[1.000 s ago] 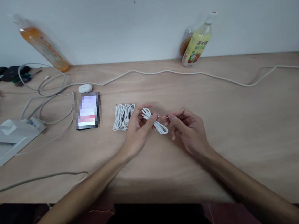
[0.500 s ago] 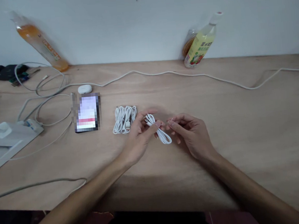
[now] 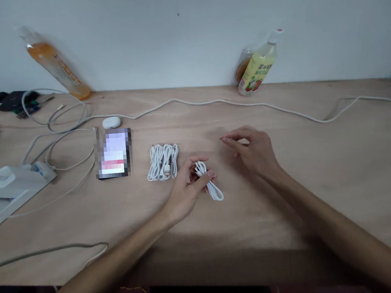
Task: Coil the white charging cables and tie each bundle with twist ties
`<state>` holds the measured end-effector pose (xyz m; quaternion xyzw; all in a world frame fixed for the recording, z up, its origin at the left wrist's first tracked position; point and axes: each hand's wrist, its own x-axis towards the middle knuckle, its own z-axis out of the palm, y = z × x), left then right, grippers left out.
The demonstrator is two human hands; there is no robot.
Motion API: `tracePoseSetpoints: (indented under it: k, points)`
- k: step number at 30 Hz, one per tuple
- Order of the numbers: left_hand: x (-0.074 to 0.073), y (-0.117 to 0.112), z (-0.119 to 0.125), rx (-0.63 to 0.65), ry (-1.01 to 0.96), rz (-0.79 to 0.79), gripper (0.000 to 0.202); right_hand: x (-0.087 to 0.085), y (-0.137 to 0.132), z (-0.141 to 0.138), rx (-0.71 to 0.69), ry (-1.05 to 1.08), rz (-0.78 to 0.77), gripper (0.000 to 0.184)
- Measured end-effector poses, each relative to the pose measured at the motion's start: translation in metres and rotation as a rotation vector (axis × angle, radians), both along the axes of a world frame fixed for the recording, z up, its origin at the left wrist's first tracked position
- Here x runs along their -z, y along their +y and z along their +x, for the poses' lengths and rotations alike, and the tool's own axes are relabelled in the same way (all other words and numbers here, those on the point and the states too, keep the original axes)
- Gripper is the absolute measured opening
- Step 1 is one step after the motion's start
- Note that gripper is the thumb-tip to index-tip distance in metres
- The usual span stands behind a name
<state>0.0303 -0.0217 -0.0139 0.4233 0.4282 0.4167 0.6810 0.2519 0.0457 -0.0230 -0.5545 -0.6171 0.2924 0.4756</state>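
A coiled white cable [image 3: 214, 191] is gripped between the thumb and fingers of my left hand [image 3: 184, 188]. Its loops stick out below the thumb, toward the lower right. My right hand [image 3: 255, 148] is raised to the right of the coil, apart from it, with thumb and forefinger pinched together. Whatever is in that pinch is too small to make out. Just left of my left hand, bundled white USB cables [image 3: 163, 161] lie side by side on the wooden table [image 3: 336, 176], one metal USB plug [image 3: 167, 170] showing on top.
A pixelated phone [image 3: 115, 153] and a white earbud case [image 3: 111, 122] lie at left, near a white power strip [image 3: 19, 192] and tangled cables. One long cable [image 3: 197, 103] crosses the back. An orange bottle [image 3: 59, 69] and a yellow bottle [image 3: 259, 67] stand by the wall.
My right hand has moved up and away from the coil, its fingers still pinched. The left hand keeps the coiled cable. The whole view has shifted slightly downward.
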Motion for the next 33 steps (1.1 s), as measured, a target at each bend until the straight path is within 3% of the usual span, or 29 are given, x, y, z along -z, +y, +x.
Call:
tracePoseSetpoints:
  k: [5, 13, 26, 33]
  points:
    - [0.002, 0.0, 0.001, -0.004, -0.009, -0.011, 0.042, 0.003, 0.056, 0.017, -0.07, -0.373, 0.188, 0.011]
    - [-0.001, 0.001, 0.002, 0.007, -0.009, 0.004, 0.037, -0.008, 0.111, 0.023, -0.232, -0.672, 0.2, 0.017]
    - [0.001, 0.001, 0.0, 0.008, 0.006, -0.001, 0.037, -0.004, 0.13, 0.025, -0.295, -0.717, 0.221, 0.026]
    - [0.001, 0.001, -0.001, 0.014, 0.017, -0.008, 0.038, -0.007, 0.13, 0.016, -0.219, -0.657, 0.093, 0.011]
